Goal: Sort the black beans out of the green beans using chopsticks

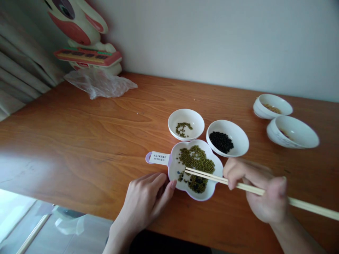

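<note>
I see a cream-and-red, long-eared animal toy (83,31) with a toy keyboard (87,57) at the far left of the wooden bench (79,141), near a pale wall (206,42). A crumpled clear plastic bag (102,84) lies just in front of it. Left of that I have a greyish curtain (23,60) hanging in folds.

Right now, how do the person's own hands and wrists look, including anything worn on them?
The left hand and the right hand are ungloved, with no rings or markings showing. The left wrist and right wrist show no sleeve, watch or bracelet.
</note>
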